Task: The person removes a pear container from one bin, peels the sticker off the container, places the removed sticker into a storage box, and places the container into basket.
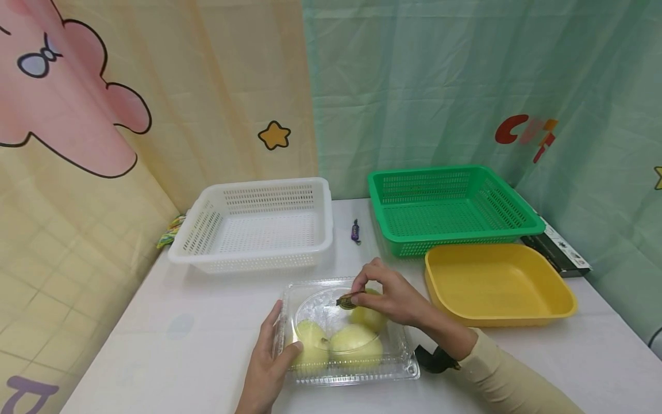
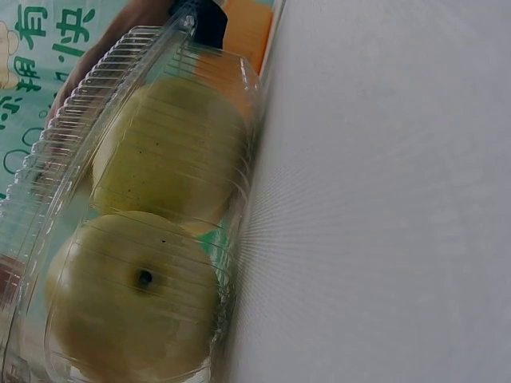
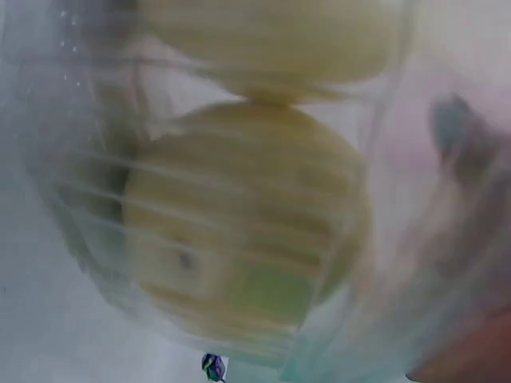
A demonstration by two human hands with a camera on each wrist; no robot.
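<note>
A clear plastic clamshell box [image 1: 403,359] stands on the table with its lid down. Inside are round pale yellow-green fruits that look like pears [image 1: 357,345]; the left wrist view shows two of the pears [image 2: 136,295] close up through the ribbed wall. My left hand [image 1: 269,356] grips the box's left side, thumb on the lid's edge. Over the lid, my right hand [image 1: 390,293] pinches a small wrapped candy [image 1: 346,301] in a dark, gold-toned wrapper between thumb and fingertips. Whether the candy touches the lid I cannot tell. The right wrist view is blurred.
Behind stand a white basket [image 1: 176,253] and a green basket [image 1: 390,230], with a purple wrapped candy [image 1: 355,231] between them. A yellow tray [image 1: 496,287] sits to the right, beside a black box [image 1: 555,256]. Curtains [image 1: 414,86] hang behind the table.
</note>
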